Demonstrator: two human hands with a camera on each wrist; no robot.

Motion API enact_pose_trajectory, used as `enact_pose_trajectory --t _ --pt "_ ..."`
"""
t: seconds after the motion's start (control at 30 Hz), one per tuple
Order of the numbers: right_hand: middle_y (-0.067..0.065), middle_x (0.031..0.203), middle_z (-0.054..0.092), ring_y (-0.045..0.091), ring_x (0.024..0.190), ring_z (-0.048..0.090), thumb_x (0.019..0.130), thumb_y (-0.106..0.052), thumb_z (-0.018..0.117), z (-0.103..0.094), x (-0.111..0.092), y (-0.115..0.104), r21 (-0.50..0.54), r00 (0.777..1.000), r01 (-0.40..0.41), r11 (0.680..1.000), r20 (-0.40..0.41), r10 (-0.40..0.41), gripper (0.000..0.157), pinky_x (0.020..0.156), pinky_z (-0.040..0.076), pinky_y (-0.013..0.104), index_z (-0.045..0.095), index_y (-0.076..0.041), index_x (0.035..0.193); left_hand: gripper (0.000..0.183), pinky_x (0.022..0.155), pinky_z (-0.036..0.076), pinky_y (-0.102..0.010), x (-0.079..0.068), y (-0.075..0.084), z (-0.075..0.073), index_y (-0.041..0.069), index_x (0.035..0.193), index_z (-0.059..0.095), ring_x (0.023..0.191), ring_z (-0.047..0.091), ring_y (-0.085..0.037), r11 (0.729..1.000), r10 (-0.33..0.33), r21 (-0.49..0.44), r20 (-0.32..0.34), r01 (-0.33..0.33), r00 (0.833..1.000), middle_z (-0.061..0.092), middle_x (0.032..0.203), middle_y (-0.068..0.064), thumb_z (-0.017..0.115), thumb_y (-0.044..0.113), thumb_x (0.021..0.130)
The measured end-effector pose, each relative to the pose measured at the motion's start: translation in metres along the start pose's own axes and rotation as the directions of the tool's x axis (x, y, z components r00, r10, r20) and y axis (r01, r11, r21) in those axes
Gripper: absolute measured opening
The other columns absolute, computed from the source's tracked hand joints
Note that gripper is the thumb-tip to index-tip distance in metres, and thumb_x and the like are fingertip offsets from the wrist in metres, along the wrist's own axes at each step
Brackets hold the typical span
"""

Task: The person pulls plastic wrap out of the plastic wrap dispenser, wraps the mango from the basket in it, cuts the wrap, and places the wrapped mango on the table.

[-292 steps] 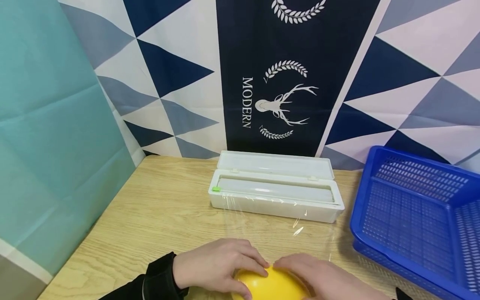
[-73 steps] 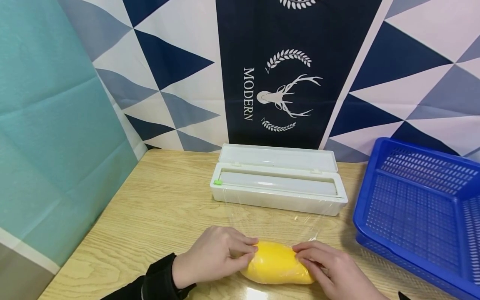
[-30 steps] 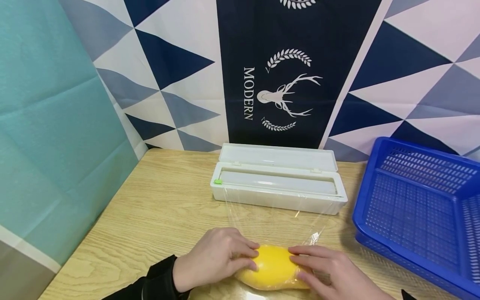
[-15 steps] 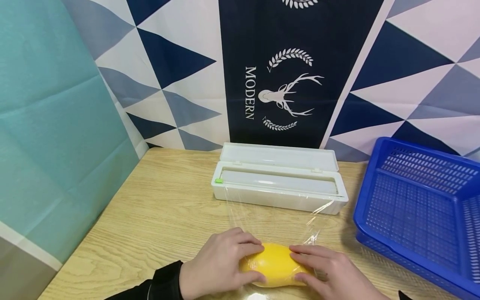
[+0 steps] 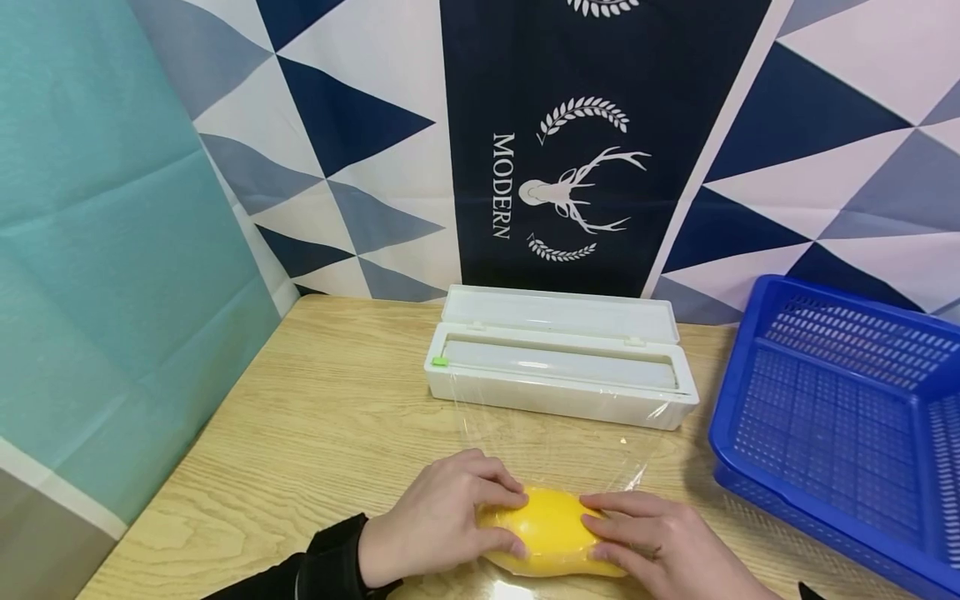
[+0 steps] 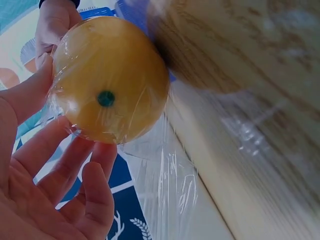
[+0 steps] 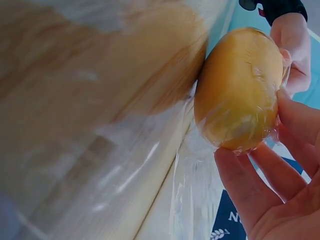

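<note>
A smooth yellow oblong fruit [image 5: 551,533] lies on the table near its front edge, wrapped in clear plastic film. One end bears a small green spot [image 6: 106,98]. My left hand [image 5: 442,521] grips the left end between thumb and fingers. At the other end my right hand [image 5: 660,537] holds it with fingertips and thumb. Clear cling film [image 5: 555,450] stretches from the fruit back to a white dispenser box [image 5: 562,404], whose lid stands raised. A film roll [image 5: 558,365] sits inside, with a green slider [image 5: 440,362] at the box's left end.
To the right stands a blue plastic basket [image 5: 825,433] with mesh walls. A patterned cloth [image 5: 555,150] hangs behind the wooden table [image 5: 322,417], and a teal cloth [image 5: 127,250] hangs on the left.
Since the earliest frame, the fruit and both hands have come closer to the dispenser box. In the last second, the left hand has shifted slightly and its thumb has moved lower on the fruit.
</note>
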State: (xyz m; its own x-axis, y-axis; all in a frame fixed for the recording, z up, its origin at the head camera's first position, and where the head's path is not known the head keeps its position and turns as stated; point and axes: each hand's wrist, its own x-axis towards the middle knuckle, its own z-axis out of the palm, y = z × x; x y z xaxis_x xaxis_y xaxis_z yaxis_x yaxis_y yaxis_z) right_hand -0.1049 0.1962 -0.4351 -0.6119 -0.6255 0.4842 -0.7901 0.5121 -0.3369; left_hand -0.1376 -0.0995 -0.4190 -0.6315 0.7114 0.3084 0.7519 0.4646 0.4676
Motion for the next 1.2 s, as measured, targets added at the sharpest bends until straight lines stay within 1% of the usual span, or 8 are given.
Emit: enact_pose_trajectory --t 0.17,0.3,0.43,0.77,0.87,1.0,1.1,1.2 --pt "-0.005 0.119 0.07 0.014 0.101 0.069 0.085 -0.025 0.08 -0.001 0.001 -0.001 0.002 1.0 -0.029 1.0 0.001 0.029 0.031 0.089 0.043 0.008 0.077 -0.018 0.115 0.046 0.083 0.045 -0.012 0.001 -0.001 0.0 0.018 0.111 0.078 0.098 0.059 -0.001 1.0 0.016 0.024 -0.009 -0.016 1.0 0.068 0.109 0.015 0.072 0.055 0.084" --pt "-0.006 0.121 0.069 0.014 0.104 0.068 0.091 -0.026 0.074 -0.003 0.002 -0.001 0.023 0.99 -0.127 0.992 0.064 0.126 0.027 0.083 0.053 0.02 0.076 -0.018 0.117 0.048 0.086 0.048 -0.017 0.0 -0.003 0.0 0.017 0.121 0.074 0.103 0.06 -0.004 0.998 0.029 0.056 0.012 -0.029 1.0 0.068 0.116 0.01 0.06 0.053 0.094" --pt "-0.004 0.123 0.068 0.016 0.108 0.066 0.097 -0.024 0.067 -0.006 0.002 0.004 0.047 0.97 -0.207 0.977 0.141 0.198 0.025 0.081 0.057 0.031 0.074 -0.017 0.12 0.048 0.091 0.048 -0.022 0.001 -0.004 0.001 0.014 0.129 0.068 0.108 0.059 -0.008 0.992 0.043 0.112 0.048 -0.048 0.998 0.066 0.124 0.005 0.046 0.047 0.103" --pt "-0.008 0.115 0.07 0.013 0.103 0.067 0.098 -0.016 0.065 -0.002 0.014 0.004 -0.043 0.973 -0.218 0.975 0.063 0.22 0.022 0.082 0.057 0.037 0.073 -0.018 0.118 0.048 0.09 0.049 -0.028 0.003 0.0 0.006 0.004 0.133 0.062 0.104 0.059 -0.013 0.962 0.015 0.271 0.082 -0.037 0.997 0.064 0.129 -0.002 0.028 0.031 0.111" --pt "-0.009 0.114 0.07 0.012 0.103 0.066 0.099 -0.017 0.063 -0.003 0.015 0.005 -0.045 0.97 -0.231 0.972 0.069 0.234 0.021 0.082 0.057 0.037 0.073 -0.018 0.118 0.057 0.089 0.051 -0.029 0.004 0.002 0.007 0.003 0.135 0.059 0.106 0.059 -0.014 0.965 -0.033 0.263 0.116 0.001 0.993 0.063 0.13 -0.004 0.027 0.042 0.11" --pt "-0.01 0.113 0.07 0.011 0.103 0.066 0.1 -0.019 0.062 -0.004 0.017 0.006 -0.04 0.964 -0.25 0.967 0.08 0.253 0.021 0.082 0.057 0.037 0.073 -0.018 0.118 0.077 0.08 0.052 -0.025 0.004 0.004 0.009 0.004 0.134 0.055 0.099 0.058 -0.012 0.967 -0.074 0.251 0.133 0.039 0.988 0.064 0.124 -0.004 0.039 0.069 0.097" --pt "-0.011 0.111 0.07 0.011 0.102 0.067 0.1 -0.019 0.063 -0.003 0.019 0.006 -0.037 0.962 -0.259 0.965 0.082 0.261 0.019 0.082 0.057 0.038 0.074 -0.018 0.116 0.086 0.075 0.051 -0.023 0.004 0.003 0.012 0.005 0.133 0.052 0.092 0.056 -0.01 0.957 -0.061 0.289 0.128 0.022 0.99 0.063 0.12 -0.004 0.049 0.078 0.086" --pt "-0.011 0.109 0.07 0.011 0.1 0.067 0.1 -0.018 0.062 -0.004 0.021 0.007 -0.038 0.96 -0.266 0.963 0.083 0.268 0.018 0.081 0.057 0.038 0.075 -0.019 0.113 0.091 0.075 0.051 -0.023 0.006 0.001 0.014 0.004 0.133 0.052 0.092 0.057 -0.01 0.931 -0.033 0.364 0.123 -0.014 0.992 0.063 0.117 -0.004 0.052 0.08 0.082"
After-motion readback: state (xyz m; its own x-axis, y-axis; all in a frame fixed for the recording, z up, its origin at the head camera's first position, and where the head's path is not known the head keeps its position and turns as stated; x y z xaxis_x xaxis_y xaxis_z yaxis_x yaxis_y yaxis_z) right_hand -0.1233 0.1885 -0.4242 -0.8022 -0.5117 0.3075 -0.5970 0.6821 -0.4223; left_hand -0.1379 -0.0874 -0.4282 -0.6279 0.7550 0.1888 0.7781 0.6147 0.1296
